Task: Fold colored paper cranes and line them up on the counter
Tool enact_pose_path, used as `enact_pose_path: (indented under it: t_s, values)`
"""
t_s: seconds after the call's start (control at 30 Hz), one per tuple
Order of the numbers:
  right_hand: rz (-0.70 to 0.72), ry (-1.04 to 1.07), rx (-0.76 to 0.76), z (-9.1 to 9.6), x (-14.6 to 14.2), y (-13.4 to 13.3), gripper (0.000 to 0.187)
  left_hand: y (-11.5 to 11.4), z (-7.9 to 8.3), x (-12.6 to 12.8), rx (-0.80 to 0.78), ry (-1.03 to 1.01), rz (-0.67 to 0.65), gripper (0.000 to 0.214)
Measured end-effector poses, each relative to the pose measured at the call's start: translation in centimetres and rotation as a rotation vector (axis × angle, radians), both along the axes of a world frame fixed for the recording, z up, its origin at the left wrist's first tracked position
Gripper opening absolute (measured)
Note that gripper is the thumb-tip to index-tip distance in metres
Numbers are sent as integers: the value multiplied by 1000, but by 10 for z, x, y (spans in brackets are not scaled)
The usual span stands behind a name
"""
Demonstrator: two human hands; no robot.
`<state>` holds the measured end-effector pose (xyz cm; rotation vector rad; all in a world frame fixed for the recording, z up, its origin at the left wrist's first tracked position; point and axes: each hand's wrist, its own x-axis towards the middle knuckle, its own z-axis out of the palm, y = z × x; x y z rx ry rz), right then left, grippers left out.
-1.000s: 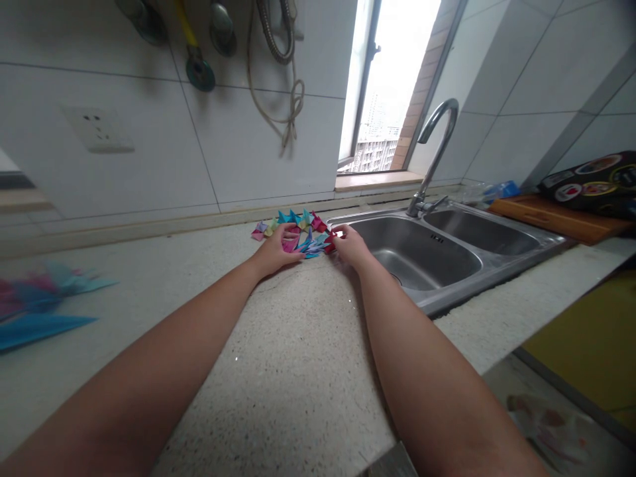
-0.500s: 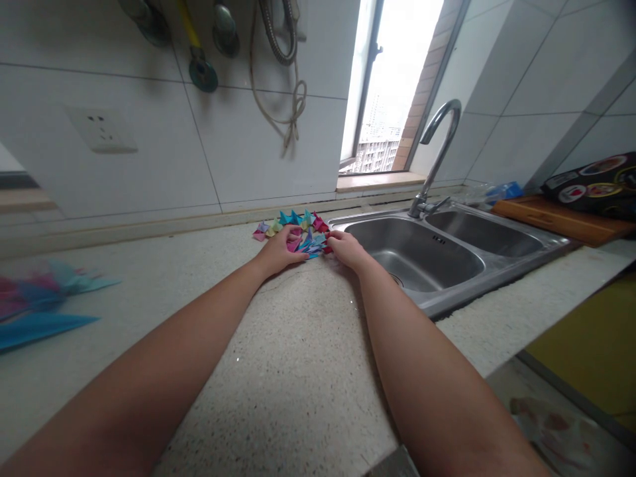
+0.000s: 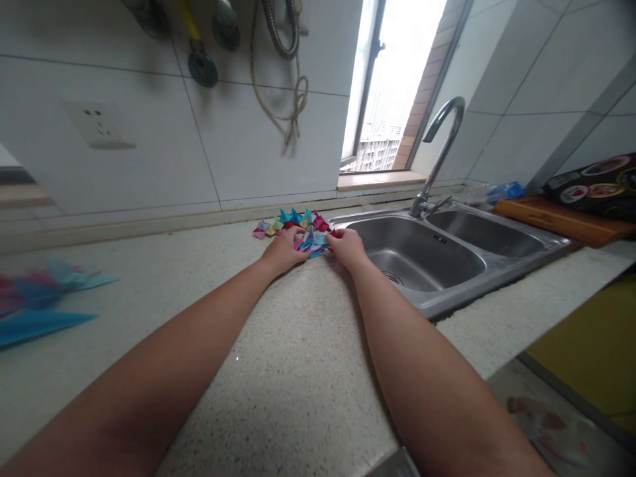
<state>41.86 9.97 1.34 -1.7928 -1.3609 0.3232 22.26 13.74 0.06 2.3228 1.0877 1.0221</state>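
A cluster of small folded paper pieces [image 3: 298, 222] in pink, blue, green and red lies on the speckled countertop [image 3: 278, 371], close to the sink's left rim. My left hand [image 3: 284, 249] rests on the left side of the cluster, fingers curled over the pieces. My right hand [image 3: 348, 246] is at the cluster's right edge, fingers bent and pinching a red piece. Both arms stretch far forward across the counter.
A steel double sink [image 3: 437, 255] with a curved tap [image 3: 440, 149] lies to the right. More blue and pink paper [image 3: 40, 298] sits at the far left. A wooden board [image 3: 561, 218] is past the sink. Utensils and a hose [image 3: 278, 40] hang on the tiled wall.
Both hands have drawn slightly closer together over the paper pieces. The right hand has shifted a little left onto the cluster's edge.
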Motion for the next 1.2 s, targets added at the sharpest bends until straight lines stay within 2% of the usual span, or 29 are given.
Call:
enact_pose_path:
  t_s: [0.33, 0.53, 0.7, 1.0, 1.2]
  values:
    - [-140, -39, 93, 4, 13, -2, 24, -2, 5, -8, -18, -37, -32, 57]
    - [-181, -45, 107, 12, 17, -7, 22, 4, 1, -14, -45, -116, -63, 57]
    - [-127, -64, 47, 12, 18, -8, 20, 8, -1, -15, -68, -186, -97, 54]
    - [71, 32, -44, 7, 18, -5, 19, 0, 5, -15, -35, -103, -217, 55]
    - [146, 16, -78, 3, 17, -3, 18, 1, 3, -13, 26, -15, -214, 56]
